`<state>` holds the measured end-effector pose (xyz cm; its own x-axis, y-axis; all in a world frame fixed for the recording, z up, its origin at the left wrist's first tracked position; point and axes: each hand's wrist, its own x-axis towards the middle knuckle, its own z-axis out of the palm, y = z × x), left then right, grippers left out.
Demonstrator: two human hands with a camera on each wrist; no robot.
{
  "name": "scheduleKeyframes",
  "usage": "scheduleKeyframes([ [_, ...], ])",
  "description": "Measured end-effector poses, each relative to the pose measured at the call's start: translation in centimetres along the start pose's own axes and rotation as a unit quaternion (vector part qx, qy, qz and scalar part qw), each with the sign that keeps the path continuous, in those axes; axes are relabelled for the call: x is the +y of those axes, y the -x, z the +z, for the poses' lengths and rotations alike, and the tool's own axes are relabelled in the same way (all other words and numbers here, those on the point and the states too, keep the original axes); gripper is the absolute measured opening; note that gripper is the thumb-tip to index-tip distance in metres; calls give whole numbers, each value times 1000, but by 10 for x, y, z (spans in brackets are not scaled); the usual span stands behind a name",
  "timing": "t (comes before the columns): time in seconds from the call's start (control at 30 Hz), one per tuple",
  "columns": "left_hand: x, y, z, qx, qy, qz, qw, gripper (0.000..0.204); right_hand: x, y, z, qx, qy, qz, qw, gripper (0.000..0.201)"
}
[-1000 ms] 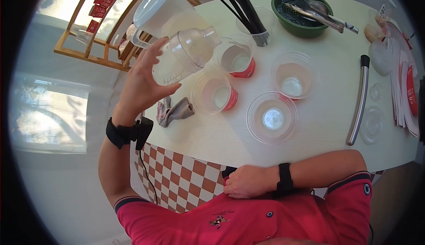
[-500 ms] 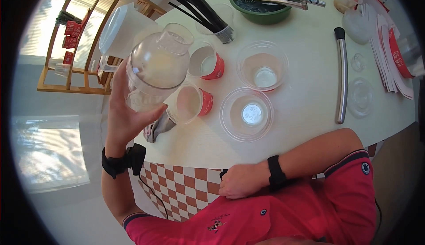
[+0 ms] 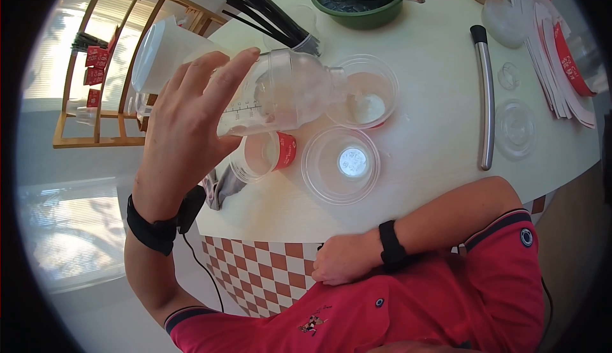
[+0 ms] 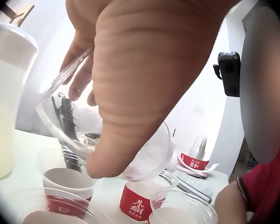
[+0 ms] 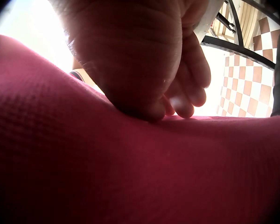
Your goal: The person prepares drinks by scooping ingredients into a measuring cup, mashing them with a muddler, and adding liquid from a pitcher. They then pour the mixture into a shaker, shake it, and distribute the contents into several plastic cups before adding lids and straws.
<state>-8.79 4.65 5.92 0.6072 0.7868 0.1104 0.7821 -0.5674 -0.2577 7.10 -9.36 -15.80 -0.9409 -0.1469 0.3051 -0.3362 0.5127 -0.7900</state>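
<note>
One transparent shaker (image 3: 280, 91) is in the grip of the left hand (image 3: 185, 126): thumb and fingers curl round its body. It is tilted sideways above the table (image 3: 427, 142), and in the head view its mouth end overlaps the farther right cup (image 3: 371, 79). One right hand (image 3: 347, 259) rests against the red shirt (image 3: 408, 315), beyond the near edge; its fingers are loosely bent and pinch nothing.

The cups are four in the left wrist view; the head view shows three. One gray cloth (image 3: 226, 187) lies near the left edge, one green bowl (image 3: 363, 20) near the far edge. Between the near right cup (image 3: 341, 184) and one metal rod (image 3: 488, 104), a wide stretch of table gives sideways room. Right of the rod lie two clear round pieces (image 3: 516, 130), one large, one small.
</note>
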Motion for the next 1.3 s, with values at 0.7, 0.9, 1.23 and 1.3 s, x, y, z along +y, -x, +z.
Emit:
scheduleKeyframes([
  [0.7, 6, 46, 3, -5, 218, -116, 969, 94, 0, -1, -3, -31, 43, -7, 999, 23],
  [0.9, 15, 66, -4, -41, 201, -157, 966, 95, 0, 0, -3, -18, 41, -8, 999, 22],
  [1.23, 37, 53, -31, -74, -17, -51, 996, 92, -2, 0, -4, -12, 9, 16, 1000, 17],
  [1.3, 42, 48, -37, -88, -76, -19, 993, 88, -1, 1, -3, -6, 19, 8, 1000, 18],
])
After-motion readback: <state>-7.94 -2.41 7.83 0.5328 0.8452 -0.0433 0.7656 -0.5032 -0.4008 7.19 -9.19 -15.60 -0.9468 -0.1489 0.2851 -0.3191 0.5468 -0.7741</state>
